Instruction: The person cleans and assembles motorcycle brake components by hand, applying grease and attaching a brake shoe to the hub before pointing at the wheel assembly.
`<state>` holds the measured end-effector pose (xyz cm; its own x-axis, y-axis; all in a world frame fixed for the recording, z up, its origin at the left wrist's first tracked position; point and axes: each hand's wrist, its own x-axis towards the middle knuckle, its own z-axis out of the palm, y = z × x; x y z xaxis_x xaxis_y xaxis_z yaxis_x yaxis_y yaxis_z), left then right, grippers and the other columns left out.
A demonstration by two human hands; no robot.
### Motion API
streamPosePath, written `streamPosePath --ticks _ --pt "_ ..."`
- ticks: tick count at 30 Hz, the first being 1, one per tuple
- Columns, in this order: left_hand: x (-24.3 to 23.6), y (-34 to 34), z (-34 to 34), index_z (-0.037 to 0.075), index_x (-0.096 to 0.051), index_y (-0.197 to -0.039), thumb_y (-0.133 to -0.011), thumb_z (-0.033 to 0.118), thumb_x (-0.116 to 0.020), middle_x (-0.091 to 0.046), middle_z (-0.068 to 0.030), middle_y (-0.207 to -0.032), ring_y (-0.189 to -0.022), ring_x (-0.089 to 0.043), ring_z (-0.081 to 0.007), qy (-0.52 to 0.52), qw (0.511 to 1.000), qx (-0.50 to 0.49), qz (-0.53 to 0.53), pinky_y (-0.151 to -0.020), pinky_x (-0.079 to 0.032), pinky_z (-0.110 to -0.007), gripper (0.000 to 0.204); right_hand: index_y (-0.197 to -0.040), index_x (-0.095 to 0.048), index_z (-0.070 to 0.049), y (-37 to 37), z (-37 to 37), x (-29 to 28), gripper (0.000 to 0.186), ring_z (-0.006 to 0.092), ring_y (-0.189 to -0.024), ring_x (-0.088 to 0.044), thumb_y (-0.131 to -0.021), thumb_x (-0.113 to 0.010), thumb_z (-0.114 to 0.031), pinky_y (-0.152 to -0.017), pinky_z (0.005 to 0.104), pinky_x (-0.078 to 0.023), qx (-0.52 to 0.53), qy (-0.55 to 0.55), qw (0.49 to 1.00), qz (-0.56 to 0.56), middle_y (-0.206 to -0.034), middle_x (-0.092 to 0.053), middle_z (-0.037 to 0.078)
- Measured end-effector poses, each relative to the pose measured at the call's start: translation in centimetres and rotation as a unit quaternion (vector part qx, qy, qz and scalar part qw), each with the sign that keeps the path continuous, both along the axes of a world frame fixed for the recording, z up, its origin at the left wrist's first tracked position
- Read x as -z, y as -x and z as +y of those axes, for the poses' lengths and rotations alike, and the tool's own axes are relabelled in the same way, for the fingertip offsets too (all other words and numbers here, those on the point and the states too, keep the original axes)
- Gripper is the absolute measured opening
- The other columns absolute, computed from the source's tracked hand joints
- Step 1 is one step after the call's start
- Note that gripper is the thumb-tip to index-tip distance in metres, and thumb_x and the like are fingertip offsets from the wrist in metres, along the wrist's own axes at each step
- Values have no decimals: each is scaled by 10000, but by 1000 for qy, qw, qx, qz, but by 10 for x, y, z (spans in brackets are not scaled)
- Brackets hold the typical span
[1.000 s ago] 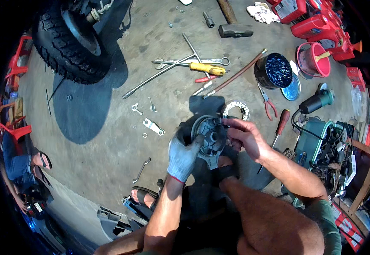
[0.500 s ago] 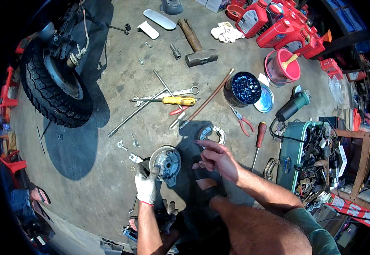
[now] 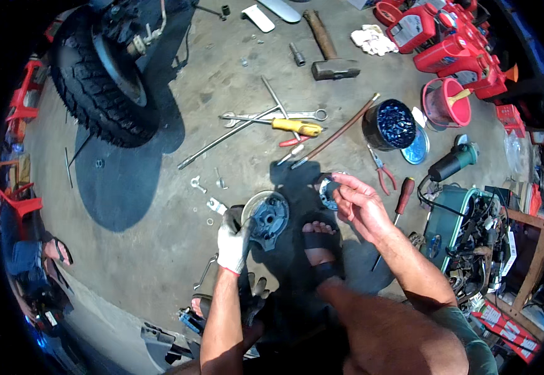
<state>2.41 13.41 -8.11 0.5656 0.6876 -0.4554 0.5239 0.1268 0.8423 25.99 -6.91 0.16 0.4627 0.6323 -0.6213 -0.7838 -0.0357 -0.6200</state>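
Observation:
My left hand (image 3: pixel 234 240), in a pale knit glove, grips a grey round metal hub plate (image 3: pixel 265 219) by its left rim, low above the floor. My bare right hand (image 3: pixel 356 200) has its fingers curled on a brake shoe ring (image 3: pixel 326 194) just right of the plate, partly hidden by those fingers. A small metal lever (image 3: pixel 216 205) and a few small fittings lie left of the plate. My sandaled foot (image 3: pixel 317 244) is below the ring. A red-handled screwdriver (image 3: pixel 404 197) lies to the right.
A tire (image 3: pixel 90 81) stands upper left. Wrenches (image 3: pixel 312 115), a yellow screwdriver (image 3: pixel 294 127), hammer (image 3: pixel 334 70), grease can (image 3: pixel 389 125), red jugs (image 3: pixel 447 53) and grinder (image 3: pixel 450 162) lie around. A green parts bin (image 3: pixel 447 225) is at right, another person's foot (image 3: pixel 56 250) at left.
A second ago both hands were at the hub plate. The plate moved left with my left hand; my right hand left it and has since closed on the brake shoe ring.

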Motion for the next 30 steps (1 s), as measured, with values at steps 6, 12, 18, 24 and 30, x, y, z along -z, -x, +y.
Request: streamPosePath --ticks 6,12,18,24,30 --pt "-7 0 1 23 -593 -1189 -846 160 -695 -698 -186 -1039 -974 -682 -323 -80 994 47 54 -839 -530 -394 383 -1285 -602 -27 8 4 2 335 51 -564 -469 -959 -541 -76 -529 204 -409 -48 93 988 -112 -806 -585 1" --pt "-31 -14 3 57 -588 -1225 -877 157 -666 -702 -184 -1080 -1015 -685 -316 -67 993 78 55 -870 -528 -387 371 -1294 -575 -3 3 -1 7 333 49 -594 -472 -969 -537 -67 -542 195 -400 -87 125 969 -194 -801 -567 -13" --pt "-18 -9 10 79 -599 -1243 -929 188 -625 -712 -177 -1070 -1024 -687 -277 -38 996 72 39 -880 -522 -369 333 -1259 -587 9 -79 12 -33 356 93 -851 -569 -959 -581 -184 -785 277 -489 -180 199 845 -463 -893 -606 10" --pt "-26 -10 23 90 -624 -1274 -953 203 -605 -701 -183 -1130 -1058 -685 -313 -85 985 113 99 -872 -532 -395 341 -1167 -665 -9 -277 37 -17 400 394 -1037 -664 -894 -549 -277 -936 445 -500 -137 393 638 -648 -1063 -684 269" --pt "-50 -30 50 40 -615 -1284 -920 162 -611 -693 -212 -1151 -1063 -687 -328 -92 960 212 156 -871 -537 -398 384 -1170 -653 35 -387 54 52 527 428 -1143 -605 -893 -569 -406 -997 469 -469 -190 537 542 -618 -1163 -639 309"
